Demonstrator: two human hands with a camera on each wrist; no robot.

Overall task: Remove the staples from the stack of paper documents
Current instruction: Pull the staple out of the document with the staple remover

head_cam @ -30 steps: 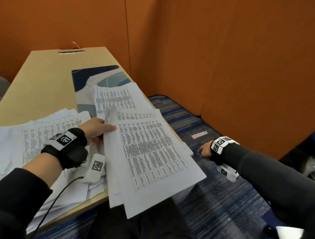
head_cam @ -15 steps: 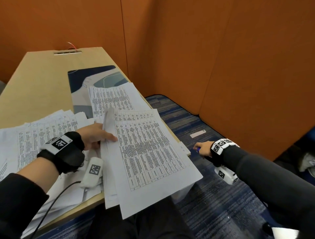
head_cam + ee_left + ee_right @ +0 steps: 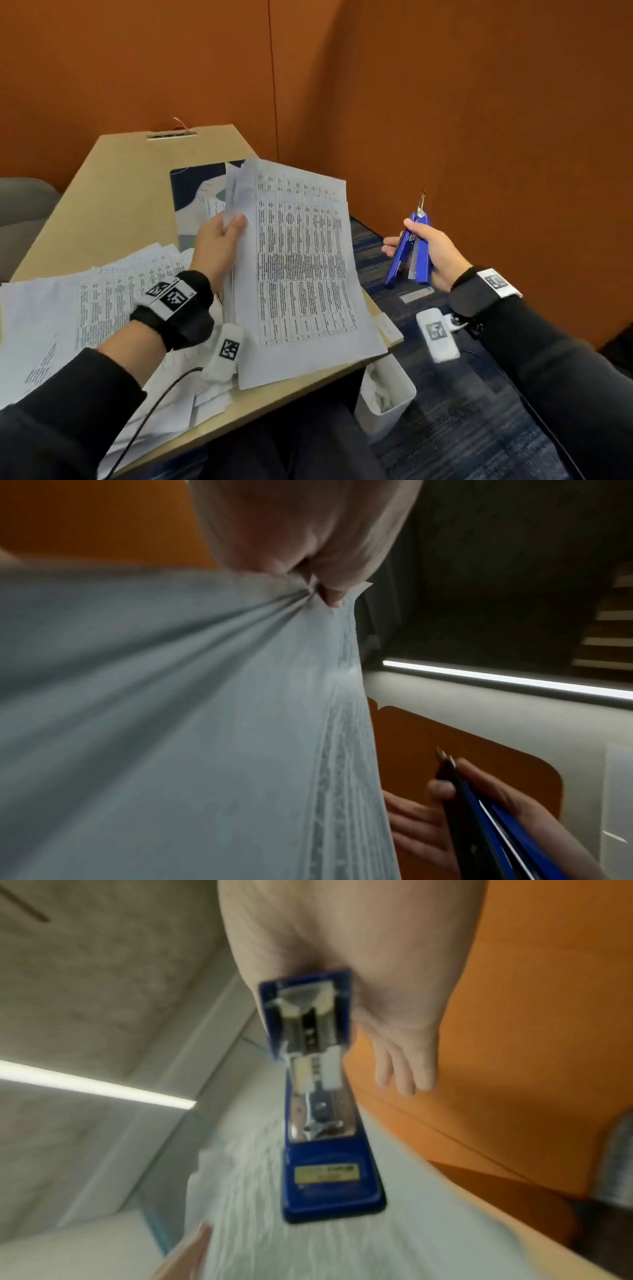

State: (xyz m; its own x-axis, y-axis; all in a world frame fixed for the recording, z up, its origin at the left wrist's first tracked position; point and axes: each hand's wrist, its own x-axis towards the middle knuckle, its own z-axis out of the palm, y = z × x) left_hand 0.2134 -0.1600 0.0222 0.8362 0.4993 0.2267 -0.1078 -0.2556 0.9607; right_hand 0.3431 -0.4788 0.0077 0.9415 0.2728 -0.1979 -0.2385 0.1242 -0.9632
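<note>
- The left hand (image 3: 219, 246) pinches a stapled paper bundle (image 3: 301, 274) near its far left corner, thumb on top — the sheets lifted and tilted above the desk (image 3: 113, 192).
- The right hand (image 3: 431, 253), at 3 o'clock of the bundle and well apart, is wrapped round a blue stapler (image 3: 411, 253), metal tip pointing to 12 o'clock.
- Loose printed sheets (image 3: 68, 308) lie at 9 o'clock.

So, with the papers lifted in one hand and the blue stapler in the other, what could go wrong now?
1. The left hand pinches the stapled document by one edge only; in the left wrist view the sheets bunch there, so they may tear or slip.
2. The right hand holds the blue stapler beyond the desk edge; dropped, it would likely land on the floor.
</note>
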